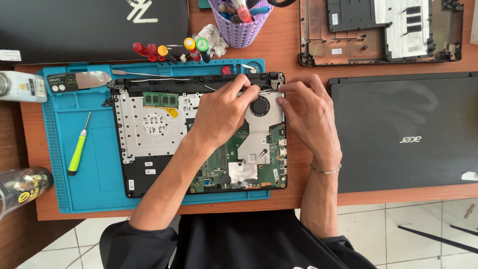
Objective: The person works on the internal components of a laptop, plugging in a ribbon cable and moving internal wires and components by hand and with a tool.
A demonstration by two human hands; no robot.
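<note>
An opened laptop base (149,129) lies on a blue work mat (99,174), showing its silver shield, a green memory stick (161,99), a green mainboard (274,149) and a round black fan (260,106). My left hand (221,112) reaches across the board, its fingertips pinched on a thin cable (174,79) that runs along the top edge near the fan. Just to the right, my right hand (308,114) pinches at the same spot by the top-right hinge (276,78). What sits under the fingers is hidden.
A green-handled screwdriver (77,154) and a metal scraper (92,78) lie on the mat. Coloured screwdrivers (191,47) and a purple tool basket (241,27) stand behind. A closed black laptop (403,134) lies right, an empty laptop shell (378,30) beyond it. A bottle (20,85) and a jar (22,184) sit left.
</note>
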